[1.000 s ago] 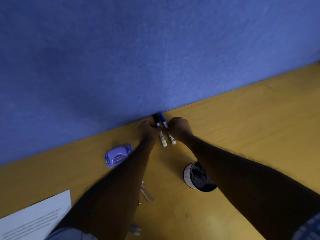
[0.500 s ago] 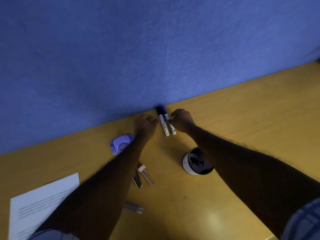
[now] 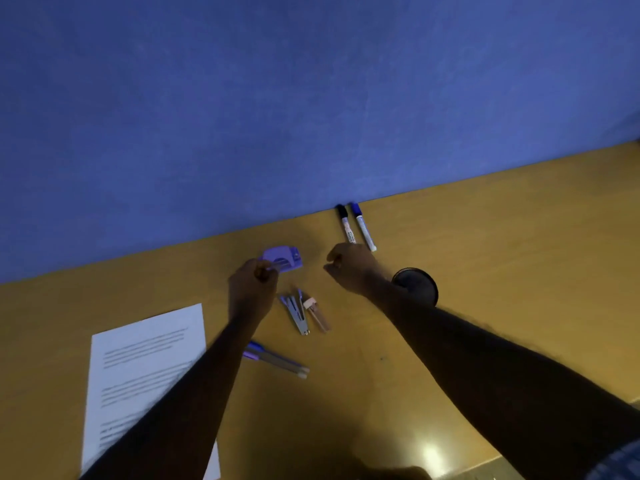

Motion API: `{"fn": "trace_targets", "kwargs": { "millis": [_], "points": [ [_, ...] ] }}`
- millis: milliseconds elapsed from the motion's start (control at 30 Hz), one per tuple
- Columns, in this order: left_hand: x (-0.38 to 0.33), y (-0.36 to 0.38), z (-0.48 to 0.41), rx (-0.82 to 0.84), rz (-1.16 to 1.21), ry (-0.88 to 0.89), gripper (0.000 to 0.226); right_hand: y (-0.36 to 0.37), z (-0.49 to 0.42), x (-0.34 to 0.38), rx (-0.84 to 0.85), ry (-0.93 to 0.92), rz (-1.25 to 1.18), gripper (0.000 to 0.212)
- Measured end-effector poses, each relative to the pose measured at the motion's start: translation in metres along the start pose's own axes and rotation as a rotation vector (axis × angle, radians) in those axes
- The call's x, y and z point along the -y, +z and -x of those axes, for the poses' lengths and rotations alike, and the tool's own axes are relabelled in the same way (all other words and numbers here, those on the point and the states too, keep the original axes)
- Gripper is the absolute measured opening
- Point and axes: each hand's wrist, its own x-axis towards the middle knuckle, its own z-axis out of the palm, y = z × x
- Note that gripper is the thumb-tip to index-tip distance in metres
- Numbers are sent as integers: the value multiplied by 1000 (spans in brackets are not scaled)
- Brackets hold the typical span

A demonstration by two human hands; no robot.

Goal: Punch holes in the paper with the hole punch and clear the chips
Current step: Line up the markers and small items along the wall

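The purple hole punch (image 3: 283,258) lies on the yellow desk near the blue partition. My left hand (image 3: 254,287) reaches in from the lower left, and its curled fingers pinch the punch's near left corner. Right of the punch, my right hand (image 3: 349,268) hovers with its fingers curled and holds nothing. A printed white paper sheet (image 3: 145,368) lies flat at the lower left, partly under my left forearm. No paper chips show.
Two markers (image 3: 355,226) lie side by side against the partition (image 3: 311,98). A small stapler (image 3: 296,313) and a pinkish tube (image 3: 317,315) lie between my arms, with two pens (image 3: 277,362) nearer me. A black round container (image 3: 417,284) stands behind my right wrist.
Both hands have left the two markers and pulled back. My left hand has moved left onto the hole punch. The camera has tilted down, so more of the desk and paper shows.
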Motion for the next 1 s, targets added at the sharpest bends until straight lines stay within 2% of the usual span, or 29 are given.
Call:
{"fn": "trace_targets", "kwargs": {
  "millis": [133, 333, 467, 600, 733, 867, 933, 1000],
  "points": [
    [39, -21, 36, 30, -53, -62, 20, 28, 26, 0, 119, -2, 63, 25],
    [60, -30, 72, 71, -38, -83, 22, 52, 46, 6, 167, 54, 85, 34],
    [59, -30, 77, 88, -8, -86, 22, 60, 48, 10, 178, 77, 101, 29],
    [53, -29, 80, 114, 13, -40, 22, 65, 54, 12, 141, 99, 62, 15],
    [40, -19, 80, 194, 91, -51, 17, 63, 64, 20, 19, 131, -181, 27],
    [20, -6, 79, 378, 408, -194, 13, 67, 83, 37, 4, 23, -326, 24],
    [19, -3, 80, 348, 456, -200, 18, 70, 88, 43, 30, 2, -349, 25],
    [25, -4, 78, 318, 398, -183, 24, 72, 88, 45, 75, -13, -369, 25]
  ]
}}
